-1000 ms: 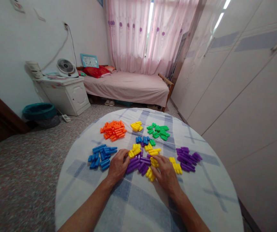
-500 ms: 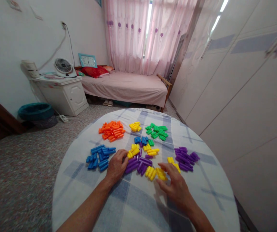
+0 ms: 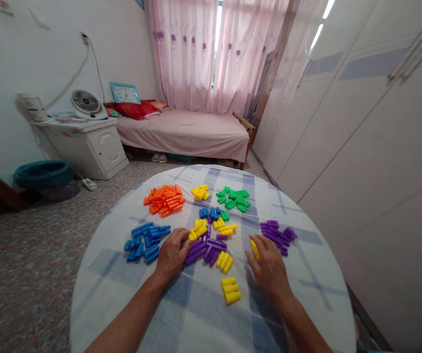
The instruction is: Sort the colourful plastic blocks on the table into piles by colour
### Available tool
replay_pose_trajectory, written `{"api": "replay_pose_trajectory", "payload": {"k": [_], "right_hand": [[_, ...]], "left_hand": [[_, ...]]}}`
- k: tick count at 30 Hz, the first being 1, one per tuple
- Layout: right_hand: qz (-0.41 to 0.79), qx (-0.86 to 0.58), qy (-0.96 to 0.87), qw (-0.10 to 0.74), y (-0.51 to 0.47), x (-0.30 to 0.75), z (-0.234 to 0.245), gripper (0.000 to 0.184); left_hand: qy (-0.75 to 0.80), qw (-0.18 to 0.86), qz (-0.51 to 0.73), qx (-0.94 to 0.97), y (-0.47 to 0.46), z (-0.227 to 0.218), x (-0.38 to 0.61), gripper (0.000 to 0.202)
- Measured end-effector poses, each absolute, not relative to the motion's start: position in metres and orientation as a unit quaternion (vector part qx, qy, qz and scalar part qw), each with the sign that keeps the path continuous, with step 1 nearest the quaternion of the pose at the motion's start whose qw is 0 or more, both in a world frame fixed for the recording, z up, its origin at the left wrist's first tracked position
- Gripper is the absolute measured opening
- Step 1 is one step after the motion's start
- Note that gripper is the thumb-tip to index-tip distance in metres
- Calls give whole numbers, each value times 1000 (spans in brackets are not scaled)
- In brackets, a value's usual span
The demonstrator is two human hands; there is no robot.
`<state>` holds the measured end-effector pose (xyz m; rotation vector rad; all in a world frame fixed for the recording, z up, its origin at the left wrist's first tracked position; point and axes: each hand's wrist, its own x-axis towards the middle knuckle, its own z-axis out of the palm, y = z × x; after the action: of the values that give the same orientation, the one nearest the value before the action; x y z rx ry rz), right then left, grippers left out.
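My left hand [image 3: 173, 253] rests on the table with curled fingers, its fingertips against a yellow group of ridged plastic pieces [image 3: 197, 229] and beside purple pieces [image 3: 196, 251]. What its fingers hold, if anything, is hidden. My right hand [image 3: 269, 263] closes around a yellow plastic piece [image 3: 254, 249], partly covered by the fingers, just left of a purple pile [image 3: 275, 234]. Between the hands lies a small yellow cluster [image 3: 224, 262]. Nearer to me sits another yellow cluster [image 3: 230, 290], apart from both hands.
A round table with a checked cloth [image 3: 203, 318] holds an orange pile [image 3: 165, 200], a blue pile [image 3: 146, 241], a green pile [image 3: 233, 198] and a far yellow pile [image 3: 200, 192]. Small blue pieces [image 3: 210, 213] lie mid-table. Beyond stand a bed [image 3: 189, 132] and a wardrobe [image 3: 361, 137].
The yellow cluster by my right hand now lies nearer to me, released. My right hand has moved right onto the yellow piece by the purple pile. My left hand stays; the view shifted slightly.
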<state>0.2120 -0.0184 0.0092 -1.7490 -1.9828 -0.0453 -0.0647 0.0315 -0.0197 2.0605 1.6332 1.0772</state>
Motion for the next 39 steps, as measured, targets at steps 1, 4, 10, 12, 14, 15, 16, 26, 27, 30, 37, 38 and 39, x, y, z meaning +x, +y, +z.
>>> {"api": "replay_pose_trajectory", "payload": {"k": [1,4,10,12,14,15,16,26,27,30,37,38,39], "right_hand": [[-32,-652,-721,232,-11,216,6,38],[-51,-658,-726,192,1,223,-3,38],[-40,-667,-720,189,-13,218,-6,27],[-14,-653,-732,193,-22,216,-4,25],[5,-630,-750,202,-31,216,-6,26],[10,-621,-755,209,-34,217,-7,28],[13,-615,-758,218,-36,218,-10,29],[73,-557,-789,249,-50,219,-22,31],[92,-554,-789,250,-54,217,-19,32],[159,-555,-772,266,-61,218,-11,33],[173,-625,-672,358,-21,244,-12,29],[165,-626,-670,364,-16,245,-12,29],[157,-624,-674,364,-12,245,-11,29]], "left_hand": [[568,150,376,717,31,-19,-65,22],[566,156,378,716,31,-18,-64,22],[566,161,378,715,31,-17,-64,22],[568,162,376,714,31,-17,-63,22],[567,163,374,715,31,-16,-63,22],[567,164,372,716,31,-16,-63,22],[567,165,370,717,31,-16,-63,22],[572,166,371,712,31,-18,-64,23],[573,166,370,712,31,-18,-64,23],[570,166,365,717,31,-18,-64,23],[572,165,367,714,32,-18,-64,23],[572,165,369,714,32,-18,-64,23],[571,165,371,714,31,-17,-64,23]]}}
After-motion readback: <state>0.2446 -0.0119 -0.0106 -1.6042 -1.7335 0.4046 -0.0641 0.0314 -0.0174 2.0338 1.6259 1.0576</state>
